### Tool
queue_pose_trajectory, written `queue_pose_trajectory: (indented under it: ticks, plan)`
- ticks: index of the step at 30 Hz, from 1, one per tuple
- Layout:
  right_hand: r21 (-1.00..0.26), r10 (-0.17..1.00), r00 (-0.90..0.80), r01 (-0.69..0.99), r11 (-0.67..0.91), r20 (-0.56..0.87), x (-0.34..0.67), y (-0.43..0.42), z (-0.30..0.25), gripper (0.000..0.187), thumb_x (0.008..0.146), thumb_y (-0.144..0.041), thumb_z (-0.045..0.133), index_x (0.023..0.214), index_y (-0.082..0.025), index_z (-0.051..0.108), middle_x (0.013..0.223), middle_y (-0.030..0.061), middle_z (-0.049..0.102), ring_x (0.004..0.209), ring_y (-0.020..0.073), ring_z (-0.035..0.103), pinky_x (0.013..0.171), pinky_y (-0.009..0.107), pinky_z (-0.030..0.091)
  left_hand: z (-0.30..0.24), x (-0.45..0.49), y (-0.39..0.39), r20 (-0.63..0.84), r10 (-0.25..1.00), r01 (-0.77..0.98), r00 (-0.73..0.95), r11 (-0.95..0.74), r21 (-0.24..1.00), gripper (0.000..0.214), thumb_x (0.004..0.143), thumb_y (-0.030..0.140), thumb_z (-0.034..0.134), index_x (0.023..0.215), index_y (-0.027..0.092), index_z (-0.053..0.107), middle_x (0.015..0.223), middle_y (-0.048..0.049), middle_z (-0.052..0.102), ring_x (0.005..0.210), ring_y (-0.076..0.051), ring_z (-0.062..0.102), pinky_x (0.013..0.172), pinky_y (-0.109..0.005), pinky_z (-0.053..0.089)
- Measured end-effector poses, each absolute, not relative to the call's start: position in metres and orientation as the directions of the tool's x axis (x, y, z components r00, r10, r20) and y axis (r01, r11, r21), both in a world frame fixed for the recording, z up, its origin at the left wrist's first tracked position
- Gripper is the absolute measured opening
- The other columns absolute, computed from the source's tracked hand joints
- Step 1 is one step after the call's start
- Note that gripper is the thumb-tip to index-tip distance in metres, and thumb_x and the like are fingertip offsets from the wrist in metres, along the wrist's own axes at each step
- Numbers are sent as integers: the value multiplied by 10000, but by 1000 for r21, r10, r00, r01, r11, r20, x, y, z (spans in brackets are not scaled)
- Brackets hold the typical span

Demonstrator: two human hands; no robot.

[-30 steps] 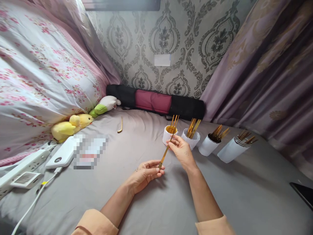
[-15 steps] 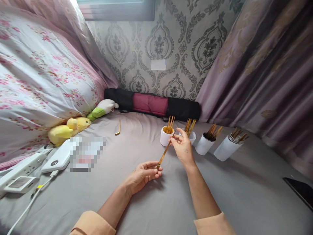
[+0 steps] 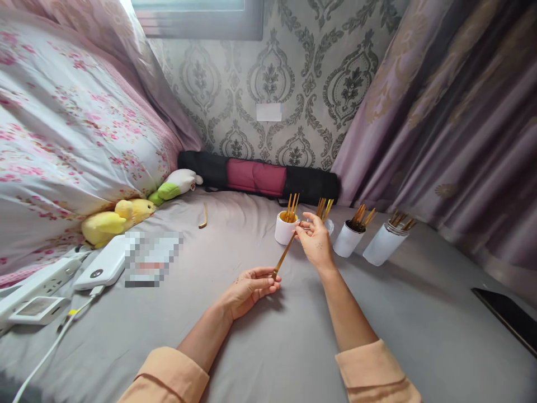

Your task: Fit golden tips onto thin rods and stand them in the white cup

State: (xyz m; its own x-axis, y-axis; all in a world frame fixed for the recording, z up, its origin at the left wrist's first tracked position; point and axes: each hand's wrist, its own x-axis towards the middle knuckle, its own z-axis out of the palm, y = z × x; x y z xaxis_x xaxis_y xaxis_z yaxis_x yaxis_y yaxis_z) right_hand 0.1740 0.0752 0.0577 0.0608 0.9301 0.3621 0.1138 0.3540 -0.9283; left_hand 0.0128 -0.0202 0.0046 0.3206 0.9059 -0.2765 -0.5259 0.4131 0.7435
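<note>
A long, thin golden-brown stick (image 3: 285,253) slants between my two hands above the grey sheet. My left hand (image 3: 254,290) pinches its lower, wider end between thumb and fingers. Near the thin upper end, my right hand (image 3: 316,240) closes its thumb and fingertips on it. Just behind my right hand stands a white cup (image 3: 286,228) with several similar sticks upright in it. A clear cup (image 3: 330,226) of sticks is partly hidden by that hand. Another stick with a bent end (image 3: 205,217) lies alone on the sheet, left of the cups.
Two more white-wrapped containers, a shorter one (image 3: 348,240) and a taller one (image 3: 385,246), hold sticks at the right. A dark phone-like slab (image 3: 505,316) lies far right. At left are a power bank (image 3: 107,267), a power strip (image 3: 48,282) and plush toys (image 3: 119,219). A long bag (image 3: 255,178) lies against the wall.
The view has shifted slightly. Both hands still hold the stick at its two ends, with the left hand a little higher in the picture. The cups and loose stick stay in place.
</note>
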Motion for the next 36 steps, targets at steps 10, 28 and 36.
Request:
queue_pose_trajectory:
  ticks: [10,28,36]
  plan:
    - [-921,920,87,108,373,383,177,79,66,351,664,-343,596,964,-174,524,786,33,588,639,136,611,571,278,540,2,12,-17,-271,908,-550,318,410,728,336,630,69,672,948,55,564,926,-164,633,787,-170,628,806,-263,472]
    - [-964,959,113,94,251,260,184,84,94,229,652,-320,620,808,-160,572,654,18,627,530,110,600,473,219,521,-1,11,-15,-292,909,-589,298,416,693,288,630,114,692,882,65,562,903,-164,635,804,-170,624,798,-252,487]
    - [-965,944,201,44,258,262,199,101,117,160,660,-235,630,786,-156,572,623,3,611,502,84,588,450,185,509,3,7,-12,-304,907,-659,292,421,624,256,686,187,650,911,74,603,917,-131,620,813,-154,599,752,-245,497]
